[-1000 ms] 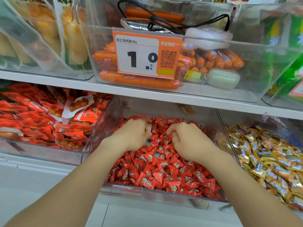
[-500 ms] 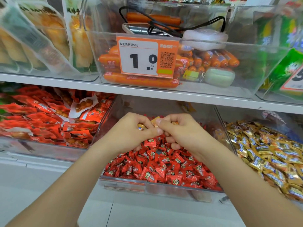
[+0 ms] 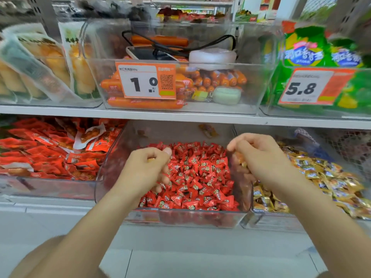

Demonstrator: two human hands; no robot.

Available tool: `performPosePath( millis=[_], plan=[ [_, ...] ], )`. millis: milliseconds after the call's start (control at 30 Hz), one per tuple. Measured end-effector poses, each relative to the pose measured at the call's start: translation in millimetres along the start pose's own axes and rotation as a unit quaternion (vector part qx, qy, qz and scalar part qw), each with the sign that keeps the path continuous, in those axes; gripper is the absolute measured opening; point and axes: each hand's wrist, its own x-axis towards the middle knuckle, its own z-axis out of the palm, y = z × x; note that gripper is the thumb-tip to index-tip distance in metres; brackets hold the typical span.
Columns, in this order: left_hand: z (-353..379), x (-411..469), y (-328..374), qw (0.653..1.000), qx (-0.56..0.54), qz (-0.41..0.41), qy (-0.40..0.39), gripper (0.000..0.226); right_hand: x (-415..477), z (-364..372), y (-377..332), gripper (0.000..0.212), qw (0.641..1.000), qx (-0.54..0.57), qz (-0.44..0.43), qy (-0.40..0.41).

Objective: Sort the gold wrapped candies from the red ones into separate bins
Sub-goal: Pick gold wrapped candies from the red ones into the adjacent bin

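Right, you're mid-carry. Your right hand is up over the wall between the two clear bins, fingers curled round a small clutch of gold candies, strays by the look of it. Your left hand hovers above the red candies, closed narrow too, with a glint of gold at the thumb. It's blurred, so one candy pinched there is my judgement, no more.

So the step in hand is delivery: gold ones lifted, not yet dropped. Next move, as I read it, is to swing the right hand fully past the wall and over the gold bin, then loosen the fingers and let them fall. Let go too soon and they could land back in the red bin. The left hand has farther to go, right across the reds.

Materials now. Wrappers look like glossy film or foil, crinkled, small pillow shapes with pinched ends. They're probably light and slippery, so expect them to slide off each other and out of a loose fist. Both bins are hard clear plastic, smooth-walled with rounded corners, candy heaped loose inside. No gold shows on top of the reds; anything buried is hidden.
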Motion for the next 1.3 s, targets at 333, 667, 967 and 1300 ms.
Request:
performPosePath(
  millis=[333, 667, 967, 1300],
  plan=[
    [158, -26, 70, 0.97, 0.071, 0.088, -0.216, 0.015, 8, -111, 90, 0.037, 0.923, -0.339, -0.176, 0.052],
    [222, 21, 77, 0.849, 0.326, 0.288, -0.299, 0.061, -5, -139, 90, 0.03, 0.955, -0.227, -0.129, 0.141],
    [75, 29, 26, 0.906, 0.359, 0.224, 0.009, 0.037, -22, -45, 27, 0.032, 0.947, -0.205, -0.247, 0.008],
    [-24, 95, -62, 0.85, 0.519, 0.064, -0.069, 0.024, 12, 73, 3, 0.027, 0.896, -0.353, -0.191, -0.191]
  ],
)
